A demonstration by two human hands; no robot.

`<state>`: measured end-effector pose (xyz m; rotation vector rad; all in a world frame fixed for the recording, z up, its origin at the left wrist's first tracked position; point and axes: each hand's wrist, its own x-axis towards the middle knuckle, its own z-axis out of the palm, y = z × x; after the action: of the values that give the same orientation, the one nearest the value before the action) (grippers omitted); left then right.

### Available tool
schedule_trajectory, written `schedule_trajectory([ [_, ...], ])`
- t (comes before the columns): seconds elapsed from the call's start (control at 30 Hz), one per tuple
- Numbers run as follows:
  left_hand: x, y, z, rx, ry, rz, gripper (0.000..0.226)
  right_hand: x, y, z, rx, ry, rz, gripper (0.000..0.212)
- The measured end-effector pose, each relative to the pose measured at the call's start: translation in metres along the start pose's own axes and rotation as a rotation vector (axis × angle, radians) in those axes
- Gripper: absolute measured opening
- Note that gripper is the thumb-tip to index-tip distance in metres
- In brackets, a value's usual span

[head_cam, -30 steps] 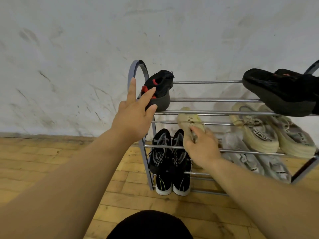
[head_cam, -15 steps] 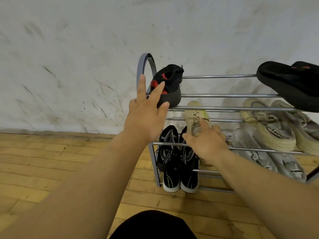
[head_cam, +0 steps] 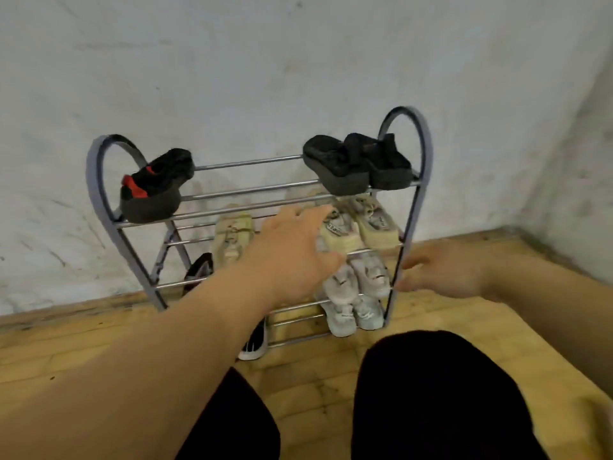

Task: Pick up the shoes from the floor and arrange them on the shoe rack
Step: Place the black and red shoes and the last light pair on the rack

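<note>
Head view: left hand [head_cam: 292, 257] and right hand [head_cam: 444, 272], fingers released, reach the rack [head_cam: 427, 161], seemingly to straighten sneakers [head_cam: 343, 233].

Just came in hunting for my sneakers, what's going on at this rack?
A person in front of the shoe rack is arranging it with bare hands. The left hand reaches, fingers spread, toward the beige pair on the middle shelf. The right hand is by the rack's right post, but it is too blurred to tell whether they touch. Neither holds a shoe. Black sandals and a black-and-red shoe sit on top, and a white pair sits at the bottom.
</note>
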<state>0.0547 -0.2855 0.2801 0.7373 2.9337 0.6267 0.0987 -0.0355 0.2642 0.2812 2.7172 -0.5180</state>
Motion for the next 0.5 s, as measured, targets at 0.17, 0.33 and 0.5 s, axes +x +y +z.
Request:
schedule_trajectory([
  [0.17, 0.021, 0.123, 0.073, 0.009, -0.287, 0.294, 0.081, -0.041, 0.159, 0.019, 0.169, -0.012, 0.295, 0.078],
  [0.33, 0.028, 0.212, 0.146, 0.166, -0.558, 0.481, 0.091, -0.076, 0.281, 0.077, 0.305, -0.037, 0.548, 0.085],
  [0.5, 0.016, 0.275, 0.198, 0.263, -0.737, 0.574, 0.088, -0.11, 0.368, 0.164, 0.272, -0.192, 0.672, 0.104],
])
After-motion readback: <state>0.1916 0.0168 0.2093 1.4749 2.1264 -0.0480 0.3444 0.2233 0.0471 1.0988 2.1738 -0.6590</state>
